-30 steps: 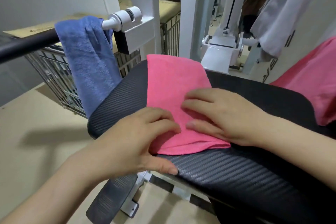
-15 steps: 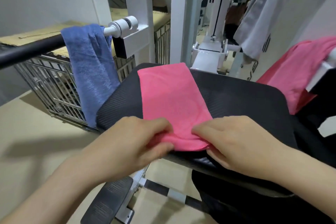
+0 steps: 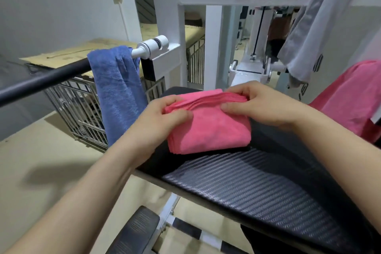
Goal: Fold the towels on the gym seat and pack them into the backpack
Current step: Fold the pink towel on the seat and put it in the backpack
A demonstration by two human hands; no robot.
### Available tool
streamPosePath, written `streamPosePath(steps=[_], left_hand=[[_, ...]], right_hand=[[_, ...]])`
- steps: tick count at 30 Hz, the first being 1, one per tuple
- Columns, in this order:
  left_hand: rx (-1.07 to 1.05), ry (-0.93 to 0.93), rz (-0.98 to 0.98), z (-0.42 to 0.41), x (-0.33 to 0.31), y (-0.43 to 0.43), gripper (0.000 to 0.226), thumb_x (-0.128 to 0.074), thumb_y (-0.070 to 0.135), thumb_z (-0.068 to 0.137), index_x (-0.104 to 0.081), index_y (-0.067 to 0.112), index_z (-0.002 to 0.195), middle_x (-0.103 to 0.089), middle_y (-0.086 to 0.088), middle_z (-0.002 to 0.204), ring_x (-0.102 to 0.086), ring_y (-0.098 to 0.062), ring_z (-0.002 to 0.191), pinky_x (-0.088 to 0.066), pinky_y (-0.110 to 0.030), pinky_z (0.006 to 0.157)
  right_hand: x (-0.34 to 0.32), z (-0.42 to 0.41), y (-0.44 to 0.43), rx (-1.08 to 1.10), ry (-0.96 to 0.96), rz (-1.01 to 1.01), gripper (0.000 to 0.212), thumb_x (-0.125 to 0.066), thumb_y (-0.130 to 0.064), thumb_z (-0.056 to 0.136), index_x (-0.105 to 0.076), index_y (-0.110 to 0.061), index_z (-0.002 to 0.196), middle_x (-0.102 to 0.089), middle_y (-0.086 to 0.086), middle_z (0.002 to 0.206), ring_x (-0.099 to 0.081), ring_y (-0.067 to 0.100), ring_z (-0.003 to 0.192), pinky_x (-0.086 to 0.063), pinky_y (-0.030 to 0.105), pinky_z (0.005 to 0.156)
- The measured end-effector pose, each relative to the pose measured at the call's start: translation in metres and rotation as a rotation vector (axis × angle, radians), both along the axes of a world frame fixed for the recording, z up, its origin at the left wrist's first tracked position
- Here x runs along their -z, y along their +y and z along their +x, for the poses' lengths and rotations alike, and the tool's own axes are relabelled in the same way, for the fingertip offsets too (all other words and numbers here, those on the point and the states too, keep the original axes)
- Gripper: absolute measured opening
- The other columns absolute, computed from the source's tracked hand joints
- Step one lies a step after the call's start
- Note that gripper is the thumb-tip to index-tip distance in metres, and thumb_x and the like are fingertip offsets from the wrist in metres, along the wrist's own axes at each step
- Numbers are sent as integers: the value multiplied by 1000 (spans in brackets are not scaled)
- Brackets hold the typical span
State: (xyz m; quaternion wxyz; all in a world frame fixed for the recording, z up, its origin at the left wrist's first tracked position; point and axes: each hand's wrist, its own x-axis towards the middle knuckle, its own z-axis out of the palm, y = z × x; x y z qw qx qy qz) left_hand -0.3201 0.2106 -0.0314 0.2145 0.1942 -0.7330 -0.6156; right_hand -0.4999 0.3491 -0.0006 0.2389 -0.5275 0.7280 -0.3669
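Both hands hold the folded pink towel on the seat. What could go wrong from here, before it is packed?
1. The folded pink towel shows loose layers along its far edge; the left hand and right hand pinch only its two ends, so the stack may fan open when lifted.
2. It lies close to the left edge of the seat and might slip off.
3. The blue towel hangs bunched on the bar; an elbow could drag it down.

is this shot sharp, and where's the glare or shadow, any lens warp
Head view: the pink towel and its stacked edges are sharp; pale sheen on the ribbed gym seat; a soft shadow on the floor at left; the white frame has uprights leaning apart, likely wide-lens warp.
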Motion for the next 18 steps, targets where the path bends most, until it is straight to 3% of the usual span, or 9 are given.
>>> streamPosePath(steps=[2, 5, 9, 12, 18], left_hand=[[-130, 74, 49, -15, -3, -11, 13, -68, 18, 70, -73, 17, 82, -69, -6, 80, -62, -19, 78, -48, -36, 77], [-294, 15, -126, -42, -1, -28, 9, -71, 17, 78, -74, 20, 86, -72, 1, 83, -63, -12, 76, -50, -30, 78], [-378, -248, -606, -66, 17, -47, 18, -60, 21, 89, -72, 21, 103, -72, 6, 103, -63, -10, 97, -47, -25, 88], [-364, -338, -758, -71, 23, -56, 23, -55, 22, 92, -72, 20, 107, -72, 5, 110, -62, -15, 105, -46, -29, 91], [-322, -441, -898, -84, 17, -64, 26, -51, 25, 95, -73, 17, 106, -72, -2, 110, -62, -23, 106, -43, -29, 84]], right_hand=[[2, -9, -20, 68, -15, -60, 10, -65, -22, 89, -71, -17, 94, -73, 4, 88, -70, 18, 81, -56, 35, 79], [9, -18, -49, 138, 264, -75, 8, -60, -19, 89, -68, -19, 90, -65, -7, 80, -61, 9, 75, -44, 25, 70], [37, -29, -76, 205, 633, -39, 20, -48, -17, 94, -64, -9, 103, -68, 8, 103, -59, 29, 97, -47, 37, 83], [51, -33, -82, 202, 841, -43, 15, -44, -9, 93, -58, -5, 99, -64, 16, 99, -58, 37, 92, -44, 39, 72], [45, -49, -93, 155, 703, 45, 19, -41, -13, 97, -55, -4, 105, -63, 18, 104, -56, 35, 97, -43, 38, 78]])
